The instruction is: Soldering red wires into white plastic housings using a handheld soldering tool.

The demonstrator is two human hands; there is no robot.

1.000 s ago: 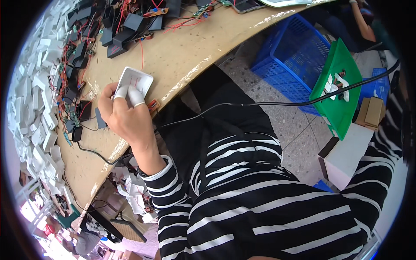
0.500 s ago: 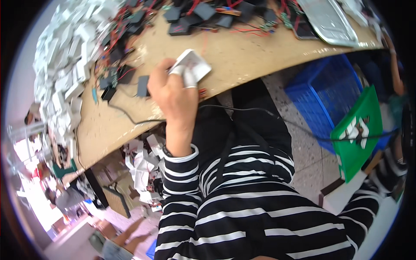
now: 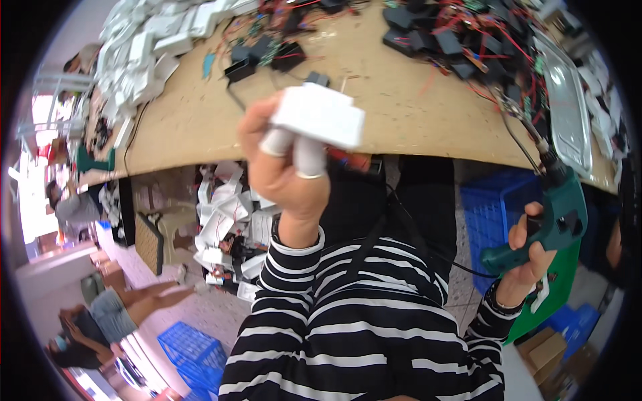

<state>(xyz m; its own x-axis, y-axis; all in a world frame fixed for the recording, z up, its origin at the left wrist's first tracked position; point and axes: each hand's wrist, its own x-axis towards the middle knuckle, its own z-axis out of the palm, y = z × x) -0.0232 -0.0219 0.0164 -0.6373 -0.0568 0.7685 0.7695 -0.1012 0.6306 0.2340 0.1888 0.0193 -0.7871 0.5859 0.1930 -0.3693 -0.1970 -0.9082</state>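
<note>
And now a white case (image 3: 321, 115) is gripped in the left hand (image 3: 287, 184), pinched between thumb and covered fingers, while a green tool (image 3: 565, 204) is held in the right hand (image 3: 525, 257), its handle wrapped by the fingers. For steady work, the case is best kept pinched by its edges, and the tool is best guided with a loose wrist, its tip kept clear of the fingers and of the red wires (image 3: 461, 33) heaped near it; slack should be left in the cord. The case is blurred and its inside cannot be seen. It is carried right at the left hand's fingertips, seemingly raised over the near edge of the counter (image 3: 194, 117), and the right hand is set well apart, off to its right.
</note>
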